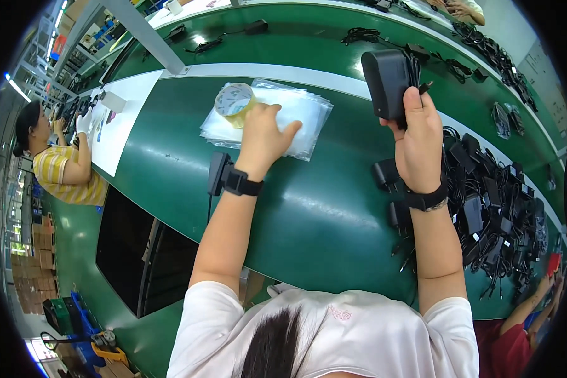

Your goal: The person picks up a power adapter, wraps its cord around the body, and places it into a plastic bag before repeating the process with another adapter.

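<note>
My right hand [420,140] is raised over the right side of the green table, closed around a black power adapter [384,82]. The adapter's black cable [414,69] is bundled against it, between the adapter and my fingers. Farther left, my left hand [264,133] is over a stack of clear plastic bags [310,120], thumb stretched away from the fingers. A roll of tape [235,104] rests on the stack at that hand's fingertips; whether they touch it I cannot tell. Below the bags, a black adapter-like block [218,172] is next to my left wrist.
A large heap of black adapters and cables [488,214] covers the table's right side. Beyond a pale rail [315,77], a green line [302,41] carries more adapters. A person in a striped top [66,167] works at the left; another person's arm [535,309] appears lower right.
</note>
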Available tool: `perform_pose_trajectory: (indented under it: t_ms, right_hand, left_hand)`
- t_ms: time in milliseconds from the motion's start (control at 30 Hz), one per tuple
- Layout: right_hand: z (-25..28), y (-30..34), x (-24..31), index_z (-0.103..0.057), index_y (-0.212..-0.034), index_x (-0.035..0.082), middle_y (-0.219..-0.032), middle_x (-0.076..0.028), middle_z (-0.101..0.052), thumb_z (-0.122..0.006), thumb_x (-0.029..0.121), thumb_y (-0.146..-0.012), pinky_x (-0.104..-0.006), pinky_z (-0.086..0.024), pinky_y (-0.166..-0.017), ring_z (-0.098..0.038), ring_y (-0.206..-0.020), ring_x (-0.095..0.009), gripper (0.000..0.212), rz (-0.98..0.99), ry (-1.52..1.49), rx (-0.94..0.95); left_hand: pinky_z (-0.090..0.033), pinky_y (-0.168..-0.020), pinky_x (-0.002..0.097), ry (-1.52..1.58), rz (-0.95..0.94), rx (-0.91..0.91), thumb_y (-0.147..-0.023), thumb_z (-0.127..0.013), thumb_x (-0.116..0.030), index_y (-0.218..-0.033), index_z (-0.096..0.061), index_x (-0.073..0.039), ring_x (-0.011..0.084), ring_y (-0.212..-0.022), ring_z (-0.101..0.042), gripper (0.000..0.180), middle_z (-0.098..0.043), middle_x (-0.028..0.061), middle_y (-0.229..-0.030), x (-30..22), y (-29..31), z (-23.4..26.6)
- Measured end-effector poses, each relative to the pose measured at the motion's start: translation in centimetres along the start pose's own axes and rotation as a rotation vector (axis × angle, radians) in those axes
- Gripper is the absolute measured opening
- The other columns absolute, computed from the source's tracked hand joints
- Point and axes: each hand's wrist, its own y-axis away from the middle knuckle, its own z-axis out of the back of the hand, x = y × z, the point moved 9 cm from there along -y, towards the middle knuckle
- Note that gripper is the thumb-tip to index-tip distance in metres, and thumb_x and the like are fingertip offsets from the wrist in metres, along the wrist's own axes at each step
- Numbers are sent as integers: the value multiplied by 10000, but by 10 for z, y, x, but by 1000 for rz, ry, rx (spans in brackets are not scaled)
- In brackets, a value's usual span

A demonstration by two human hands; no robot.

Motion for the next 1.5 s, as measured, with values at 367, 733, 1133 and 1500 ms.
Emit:
perform_pose_trajectory:
  t_ms: [367,733,1133,1500]
  right_hand:
    - [6,-1,19,-507,-1023,13,-938,-32,-580,-503,358,-905,-227,-439,-731,-539,-810,-83,365,73,-21,2]
    - [10,-2,19,-502,-1066,-5,-969,-44,-584,-502,350,-907,-233,-438,-767,-545,-842,-87,389,96,9,19]
    - [10,-7,13,-493,-1095,-8,-974,-43,-586,-502,330,-909,-238,-445,-767,-548,-842,-87,386,95,20,34]
    - [-13,11,-51,-531,-1067,6,-844,-59,-546,-449,320,-926,-449,-528,-781,-531,-774,-153,354,-479,-529,76]
  left_hand:
    - [-485,-702,407,-234,109,238,-716,-666,-374,-746,-615,45,376,-736,-590,424,-593,250,-774,21,-17,-49]
    - [-477,-697,438,-161,158,328,-693,-493,-101,-666,-628,34,406,-702,-588,193,-606,248,-732,43,-28,-49]
    - [-409,-441,272,272,536,295,-646,-760,-225,-565,-517,-32,149,-460,-513,321,-543,68,-525,59,-15,-21]
    - [-371,-421,302,262,230,73,-609,-806,-287,-536,-424,-36,166,-423,-446,463,-493,83,-501,-29,13,-15]
